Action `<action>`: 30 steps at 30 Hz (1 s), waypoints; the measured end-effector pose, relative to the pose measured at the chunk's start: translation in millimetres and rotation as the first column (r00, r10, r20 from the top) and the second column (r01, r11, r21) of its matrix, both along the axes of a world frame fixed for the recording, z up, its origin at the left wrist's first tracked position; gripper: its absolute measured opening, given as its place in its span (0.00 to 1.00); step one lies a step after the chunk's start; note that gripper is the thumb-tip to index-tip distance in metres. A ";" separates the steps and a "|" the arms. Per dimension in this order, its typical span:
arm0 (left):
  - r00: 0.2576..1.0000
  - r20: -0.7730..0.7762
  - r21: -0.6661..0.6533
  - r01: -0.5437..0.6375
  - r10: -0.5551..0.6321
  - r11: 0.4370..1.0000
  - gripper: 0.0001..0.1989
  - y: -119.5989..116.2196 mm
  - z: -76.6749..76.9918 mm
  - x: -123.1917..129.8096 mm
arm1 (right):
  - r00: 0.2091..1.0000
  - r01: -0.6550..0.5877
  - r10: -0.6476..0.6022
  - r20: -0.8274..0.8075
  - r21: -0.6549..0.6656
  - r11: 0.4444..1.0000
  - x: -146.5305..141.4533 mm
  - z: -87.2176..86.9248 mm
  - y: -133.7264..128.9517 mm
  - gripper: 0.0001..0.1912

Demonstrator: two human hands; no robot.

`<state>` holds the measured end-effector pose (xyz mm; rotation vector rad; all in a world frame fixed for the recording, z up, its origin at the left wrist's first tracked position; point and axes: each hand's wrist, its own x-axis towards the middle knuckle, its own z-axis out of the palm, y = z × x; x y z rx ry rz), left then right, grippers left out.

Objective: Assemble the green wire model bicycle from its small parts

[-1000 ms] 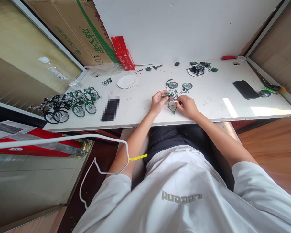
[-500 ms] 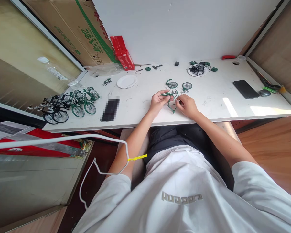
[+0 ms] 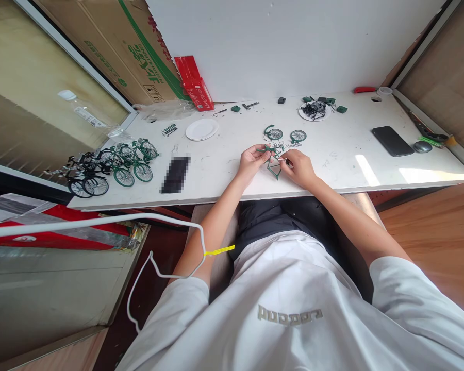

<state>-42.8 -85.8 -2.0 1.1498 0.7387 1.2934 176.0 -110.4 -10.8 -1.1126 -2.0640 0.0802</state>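
The green frame of a miniature bicycle (image 3: 272, 170) is raised a little over the white table's front part. My left hand (image 3: 251, 159) pinches it between thumb and fingers at its left side. Close on the other side, my right hand (image 3: 300, 168) is closed on a thin tool (image 3: 283, 159), probably a small screwdriver, whose tip points at the frame. Its dark end is mostly hidden by my fingers. Just beyond my hands lie a spoked wheel with a green mudguard (image 3: 274, 134) and a second small wheel (image 3: 298, 136).
Several assembled miniature bicycles (image 3: 119, 162) stand at the left, near a blurred dark rectangle (image 3: 175, 174). A white plate (image 3: 201, 130) and a red box (image 3: 195, 85) are farther back. Another plate (image 3: 306, 116) bears black parts. A phone (image 3: 392, 141) lies right; a white cable (image 3: 170, 220) crosses left.
Both hands stay nearly in place around the bicycle frame, which has tilted very slightly. The view has shifted a little; nothing has been let go or taken up.
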 end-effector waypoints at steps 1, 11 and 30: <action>1.000 -0.001 0.000 0.000 0.000 1.000 0.32 -0.9 1.2 0.3 | 1.000 0.002 -0.002 0.003 -0.003 1.000 -0.1 0.1 -0.1 0.13; 1.000 0.007 -0.007 0.029 -0.029 1.000 0.27 -2.0 4.9 -1.1 | 1.000 0.018 -0.018 0.008 -0.010 1.000 -1.3 2.6 -1.9 0.14; 0.997 -0.012 -0.039 -0.078 0.077 0.996 0.18 -0.3 3.6 -0.4 | 0.999 -0.006 0.006 -0.047 -0.013 1.000 -1.7 2.7 -3.4 0.15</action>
